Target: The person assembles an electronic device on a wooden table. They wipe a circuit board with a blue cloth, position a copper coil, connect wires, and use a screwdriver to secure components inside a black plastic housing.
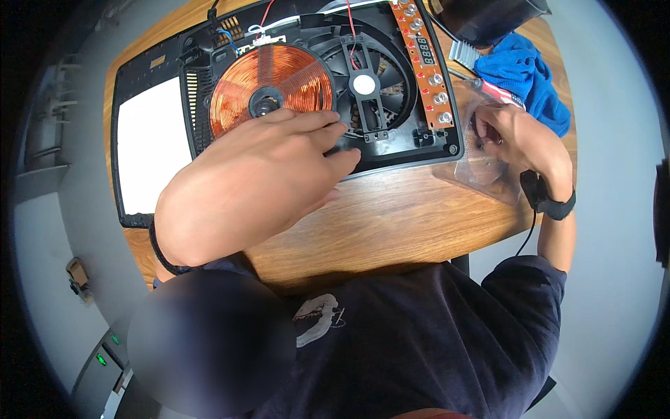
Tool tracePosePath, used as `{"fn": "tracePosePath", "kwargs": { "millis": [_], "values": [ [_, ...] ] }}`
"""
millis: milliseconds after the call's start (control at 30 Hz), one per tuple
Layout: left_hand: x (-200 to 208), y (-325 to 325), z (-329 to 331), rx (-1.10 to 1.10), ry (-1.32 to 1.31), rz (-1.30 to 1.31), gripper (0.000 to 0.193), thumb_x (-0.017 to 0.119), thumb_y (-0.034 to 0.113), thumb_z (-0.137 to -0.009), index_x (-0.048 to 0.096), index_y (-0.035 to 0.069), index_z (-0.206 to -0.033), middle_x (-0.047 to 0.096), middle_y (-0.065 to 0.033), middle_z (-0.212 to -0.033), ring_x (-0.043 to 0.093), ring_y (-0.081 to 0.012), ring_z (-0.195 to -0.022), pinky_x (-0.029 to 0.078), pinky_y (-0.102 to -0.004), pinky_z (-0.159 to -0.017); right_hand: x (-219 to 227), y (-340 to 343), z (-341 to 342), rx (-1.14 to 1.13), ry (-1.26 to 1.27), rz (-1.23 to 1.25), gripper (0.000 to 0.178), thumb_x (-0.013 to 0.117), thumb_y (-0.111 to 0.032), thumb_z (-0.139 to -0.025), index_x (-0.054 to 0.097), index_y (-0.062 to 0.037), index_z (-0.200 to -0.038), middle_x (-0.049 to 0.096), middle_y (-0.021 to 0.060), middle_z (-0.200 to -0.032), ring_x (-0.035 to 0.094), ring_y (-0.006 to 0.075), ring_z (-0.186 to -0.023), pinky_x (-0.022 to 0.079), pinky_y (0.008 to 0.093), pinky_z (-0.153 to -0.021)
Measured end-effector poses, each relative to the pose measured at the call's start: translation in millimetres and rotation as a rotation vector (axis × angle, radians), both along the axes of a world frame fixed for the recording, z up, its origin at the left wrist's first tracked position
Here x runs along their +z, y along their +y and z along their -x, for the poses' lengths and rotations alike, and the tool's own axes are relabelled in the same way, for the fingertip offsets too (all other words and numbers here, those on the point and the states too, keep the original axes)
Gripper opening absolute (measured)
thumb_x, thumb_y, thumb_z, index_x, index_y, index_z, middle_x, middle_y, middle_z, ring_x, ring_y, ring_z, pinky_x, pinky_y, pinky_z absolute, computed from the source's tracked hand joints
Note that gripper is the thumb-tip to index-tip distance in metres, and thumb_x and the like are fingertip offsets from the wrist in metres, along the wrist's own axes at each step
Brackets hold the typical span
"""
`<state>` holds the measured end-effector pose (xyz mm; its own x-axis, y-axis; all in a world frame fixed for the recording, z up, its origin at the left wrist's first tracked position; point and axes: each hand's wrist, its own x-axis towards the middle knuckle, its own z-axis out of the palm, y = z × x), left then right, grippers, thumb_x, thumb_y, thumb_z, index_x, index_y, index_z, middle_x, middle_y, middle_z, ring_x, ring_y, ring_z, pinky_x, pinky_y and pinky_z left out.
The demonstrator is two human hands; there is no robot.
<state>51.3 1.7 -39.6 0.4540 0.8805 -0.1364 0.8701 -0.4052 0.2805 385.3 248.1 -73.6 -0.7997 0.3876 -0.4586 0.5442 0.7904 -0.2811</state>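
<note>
An opened induction cooker housing (447, 155) of black plastic lies on the table. Inside it sit a round copper coil (296, 70), a black cooling fan (394, 94) and an orange circuit board (419, 59) with a small digit display. My left hand (272, 164) rests palm down across the coil's near edge and the housing rim, its fingers stretched out and holding nothing. To the right of the housing, my right hand (520, 136) has its fingers bent together over a clear plastic bag or tray (481, 174). Whatever is between those fingertips is hidden.
A blue cloth (523, 70) lies at the far right, beside a red and white tube (502, 94). Behind it stands a dark container (488, 17), with a finned metal heat sink (463, 54) near it. Thin red wires (351, 21) run over the housing. The wooden table's (377, 216) front edge is close to me.
</note>
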Motion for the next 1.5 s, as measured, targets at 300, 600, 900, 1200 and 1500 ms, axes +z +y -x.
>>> {"fn": "tracePosePath", "kwargs": {
  "millis": [300,600,900,1200,1500],
  "values": [
    [7,14,-6,0.056,-0.089,-0.052,0.043,0.078,0.028,-0.104,0.074,0.009,-0.142,0.078,-0.0143,-0.139,0.074,-0.0360,-0.127,0.063,-0.0459,-0.102,41,-35,25,0.015,0.556,-0.085,0.016,0.082,-0.009,-0.097,0.075,0.0012,-0.108,0.075,0.0145,-0.099,0.075,0.0337,-0.090,0.059,0.0420,-0.082],
    [0,26,-17,0.182,-0.409,-0.270,0.022,0.083,0.017,-0.099,0.081,0.005,-0.117,0.078,-0.0179,-0.092,0.076,-0.0381,-0.085,0.057,-0.0454,-0.075,45,-89,84,0.072,0.791,0.094,0.019,0.087,-0.010,-0.095,0.075,-0.0026,-0.108,0.079,0.0113,-0.093,0.081,0.0258,-0.087,0.062,0.0366,-0.077],
    [-2,23,-17,0.219,-0.465,-0.290,0.012,0.084,0.013,-0.097,0.081,0.003,-0.104,0.076,-0.0165,-0.087,0.075,-0.0392,-0.083,0.058,-0.0449,-0.073,41,-92,95,-0.044,0.810,0.216,0.021,0.090,-0.011,-0.093,0.073,-0.0019,-0.102,0.078,0.0103,-0.087,0.081,0.0226,-0.082,0.060,0.0344,-0.073],
    [0,26,-15,0.192,-0.316,-0.287,0.012,0.082,0.016,-0.099,0.080,0.004,-0.098,0.075,-0.0148,-0.086,0.073,-0.0382,-0.081,0.056,-0.0468,-0.070,36,-73,71,0.169,0.541,0.121,0.031,0.079,-0.031,-0.103,0.065,-0.0035,-0.104,0.071,0.0138,-0.098,0.071,0.0436,-0.095,0.057,0.0508,-0.082],
    [7,29,-16,0.196,-0.318,-0.237,0.016,0.079,0.017,-0.102,0.081,0.002,-0.099,0.078,-0.0155,-0.086,0.075,-0.0363,-0.078,0.059,-0.0448,-0.072,18,-62,6,-0.034,0.482,-0.073,0.041,0.088,-0.021,-0.094,0.071,-0.0034,-0.127,0.069,0.0154,-0.128,0.065,0.0397,-0.127,0.054,0.0480,-0.109]
  ]
}}
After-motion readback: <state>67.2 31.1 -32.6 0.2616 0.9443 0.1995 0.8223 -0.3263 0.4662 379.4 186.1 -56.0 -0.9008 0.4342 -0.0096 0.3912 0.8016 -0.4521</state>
